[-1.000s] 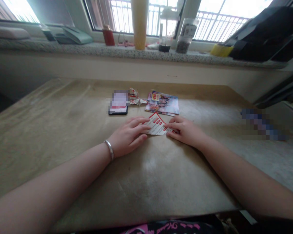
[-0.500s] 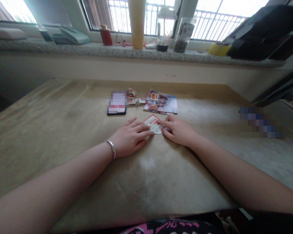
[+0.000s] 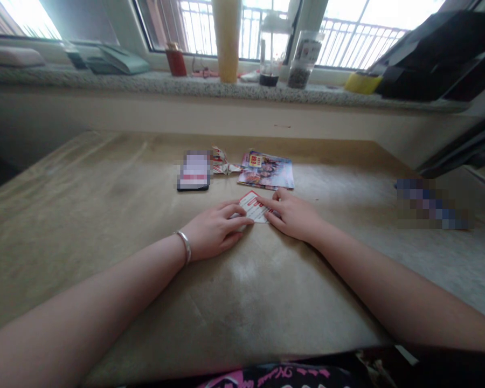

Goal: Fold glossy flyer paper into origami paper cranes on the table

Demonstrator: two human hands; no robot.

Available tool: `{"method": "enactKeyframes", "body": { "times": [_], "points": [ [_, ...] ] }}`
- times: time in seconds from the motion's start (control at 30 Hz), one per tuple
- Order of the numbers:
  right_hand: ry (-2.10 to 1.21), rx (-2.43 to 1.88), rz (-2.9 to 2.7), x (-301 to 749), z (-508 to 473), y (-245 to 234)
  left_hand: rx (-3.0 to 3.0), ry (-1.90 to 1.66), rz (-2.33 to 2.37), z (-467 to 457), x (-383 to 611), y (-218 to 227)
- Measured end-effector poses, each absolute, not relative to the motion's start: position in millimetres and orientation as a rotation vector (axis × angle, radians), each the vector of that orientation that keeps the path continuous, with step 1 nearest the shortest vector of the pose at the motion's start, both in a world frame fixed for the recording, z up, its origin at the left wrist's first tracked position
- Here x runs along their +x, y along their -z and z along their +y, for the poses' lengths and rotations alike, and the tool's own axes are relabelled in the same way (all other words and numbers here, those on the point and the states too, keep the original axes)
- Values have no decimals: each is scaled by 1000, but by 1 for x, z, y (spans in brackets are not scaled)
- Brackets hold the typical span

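Observation:
A small white paper card (image 3: 253, 205) with red edging and red print lies at an angle on the table between my hands. My left hand (image 3: 216, 229), with a silver bangle at its wrist, rests palm down. Its slightly bent fingers lie over the card's left side. From the right, my right hand (image 3: 295, 215) touches the card with its fingertips, fingers apart. Both hands cover part of the card's edges. Just beyond it lies a glossy picture packet (image 3: 269, 171) with a yellow label.
Left of the packet are crumpled wrapper strips (image 3: 224, 161) and a blurred phone (image 3: 194, 171). A blurred dark blue item (image 3: 430, 203) lies far right on the table (image 3: 242, 302). Jars, a red container (image 3: 175, 60) and a yellow tube (image 3: 228, 43) stand on the stone windowsill (image 3: 145, 83).
My left fingers have drawn together a little and bent more over the card's left edge. My right fingertips have shifted slightly left across the card.

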State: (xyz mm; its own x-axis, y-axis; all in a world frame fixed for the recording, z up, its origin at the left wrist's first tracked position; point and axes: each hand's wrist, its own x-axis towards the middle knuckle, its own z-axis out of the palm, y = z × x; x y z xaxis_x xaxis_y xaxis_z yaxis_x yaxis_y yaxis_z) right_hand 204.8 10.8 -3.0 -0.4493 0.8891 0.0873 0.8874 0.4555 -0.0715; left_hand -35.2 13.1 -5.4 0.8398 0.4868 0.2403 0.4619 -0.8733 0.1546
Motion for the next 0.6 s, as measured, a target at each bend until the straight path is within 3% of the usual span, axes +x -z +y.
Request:
{"method": "enactKeyframes", "body": {
  "times": [0.6],
  "points": [
    [9, -1569, -2583, 205, 15, 6, 3009, -386, 744, 15, -35, 7]
  ]
}}
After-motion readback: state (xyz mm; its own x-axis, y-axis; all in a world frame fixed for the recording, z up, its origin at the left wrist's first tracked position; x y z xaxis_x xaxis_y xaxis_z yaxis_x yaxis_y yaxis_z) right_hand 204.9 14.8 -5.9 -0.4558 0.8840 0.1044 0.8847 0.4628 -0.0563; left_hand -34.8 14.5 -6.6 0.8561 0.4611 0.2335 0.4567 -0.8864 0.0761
